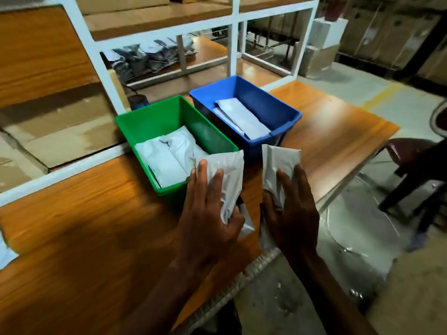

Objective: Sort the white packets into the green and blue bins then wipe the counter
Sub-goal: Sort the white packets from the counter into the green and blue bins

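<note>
While our left hand [208,213] grips one white packet [229,170] by the green bin [169,110], our right hand [290,213] holds another packet [278,160] toward the blue bin [266,93], fingers curled, ready to drop.

Two bins [219,141] side by side on counter [84,213], packets [167,155] in each, shelf frame [232,32] behind.
</note>
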The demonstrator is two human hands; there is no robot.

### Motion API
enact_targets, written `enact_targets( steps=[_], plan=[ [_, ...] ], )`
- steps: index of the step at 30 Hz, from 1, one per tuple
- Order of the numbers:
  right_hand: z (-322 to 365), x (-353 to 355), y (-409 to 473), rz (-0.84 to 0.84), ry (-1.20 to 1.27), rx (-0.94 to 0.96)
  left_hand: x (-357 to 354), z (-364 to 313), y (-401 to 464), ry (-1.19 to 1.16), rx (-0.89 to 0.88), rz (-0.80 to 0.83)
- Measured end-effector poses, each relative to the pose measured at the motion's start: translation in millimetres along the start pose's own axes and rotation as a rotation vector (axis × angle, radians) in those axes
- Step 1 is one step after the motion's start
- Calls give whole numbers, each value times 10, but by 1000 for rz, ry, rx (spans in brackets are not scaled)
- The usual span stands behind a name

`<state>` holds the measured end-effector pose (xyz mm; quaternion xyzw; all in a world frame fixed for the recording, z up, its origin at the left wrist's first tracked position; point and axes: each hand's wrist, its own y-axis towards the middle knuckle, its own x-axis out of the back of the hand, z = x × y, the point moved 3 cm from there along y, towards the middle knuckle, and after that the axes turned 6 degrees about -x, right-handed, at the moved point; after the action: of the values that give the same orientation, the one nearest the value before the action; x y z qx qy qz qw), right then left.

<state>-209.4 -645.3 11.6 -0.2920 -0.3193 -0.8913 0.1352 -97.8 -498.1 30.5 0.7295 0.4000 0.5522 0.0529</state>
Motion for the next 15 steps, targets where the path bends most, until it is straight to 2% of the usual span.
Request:
enact_targets(
  steps=[8, 15],
  plan=[
    [641, -779, 1070, 126, 189, 222, 344, 520, 614, 118, 150, -182],
    [1421, -1497, 1388, 449, 230, 362, 832, 974, 640, 327, 414, -292]
  ],
)
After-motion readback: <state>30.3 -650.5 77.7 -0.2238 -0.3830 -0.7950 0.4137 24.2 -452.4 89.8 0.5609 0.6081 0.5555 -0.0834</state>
